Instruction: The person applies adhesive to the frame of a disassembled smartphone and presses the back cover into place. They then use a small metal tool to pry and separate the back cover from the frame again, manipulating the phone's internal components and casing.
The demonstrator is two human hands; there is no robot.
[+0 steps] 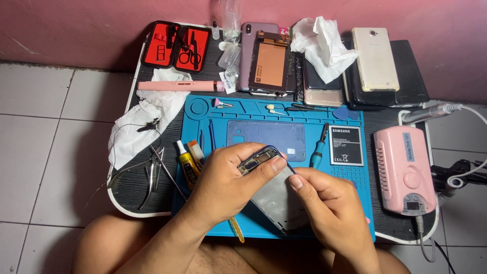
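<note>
1. My left hand (223, 175) is clamped on the top end of the phone frame (276, 195), which is over the blue mat (203, 109).
2. My right hand (324, 203) pinches its right edge; judging so, I'm prying, and need gentle leverage next.

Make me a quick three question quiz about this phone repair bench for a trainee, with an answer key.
1. True or false: both hands are on the phone frame.
2. Which lies right of the screwdriver on the blue mat? A) scissors B) black battery C) glue tube
3. What colour is the drill control box at the table's right end?

Key:
1. True; the left hand grips the frame's top end, the right hand touches its edge.
2. B
3. Pink
</note>
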